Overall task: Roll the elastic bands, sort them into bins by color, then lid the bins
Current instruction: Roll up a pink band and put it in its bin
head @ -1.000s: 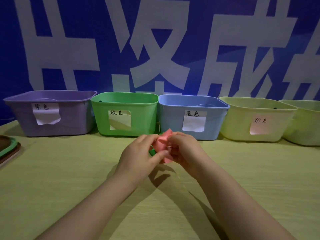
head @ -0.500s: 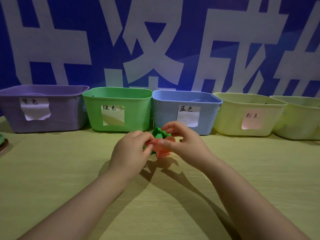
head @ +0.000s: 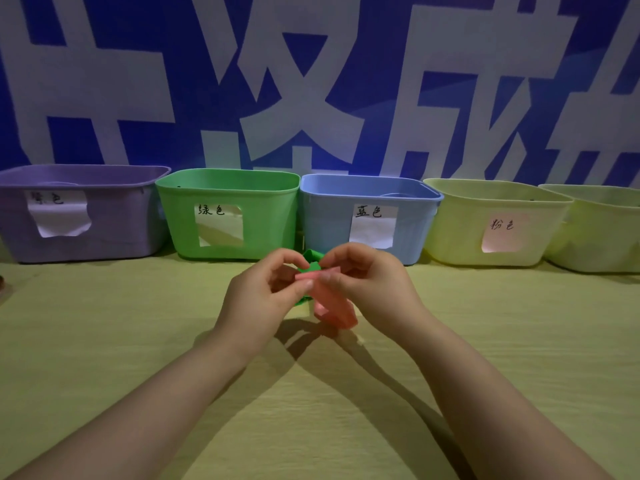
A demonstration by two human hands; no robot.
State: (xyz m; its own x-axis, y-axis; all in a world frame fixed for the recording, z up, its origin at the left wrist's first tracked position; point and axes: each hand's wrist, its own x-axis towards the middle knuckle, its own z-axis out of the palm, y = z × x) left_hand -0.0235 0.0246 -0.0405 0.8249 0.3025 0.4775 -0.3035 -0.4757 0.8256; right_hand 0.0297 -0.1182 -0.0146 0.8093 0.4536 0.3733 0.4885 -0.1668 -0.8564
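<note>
Two bands had emerged: left hand (head: 263, 289) and right hand (head: 367, 278) pinched the newly unfurled pink band (head: 334, 310) in tight grips, green band (head: 313, 261) behind; rolling unfinished.

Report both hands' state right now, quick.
Left hand: closed, gripping the green elastic band.
Right hand: closed, pinching the pink elastic band.

Purple bin (head: 114, 233): is showing two handwritten characters, first blurred, second 色.
Green bin (head: 270, 216): is bearing 绿色.
Blue bin (head: 329, 223): is bearing 蓝色.
Yellow bin (head: 457, 226): is bearing 粉色.
Wall (head: 194, 81): is carrying huge cropped white characters, 成 among them.
</note>
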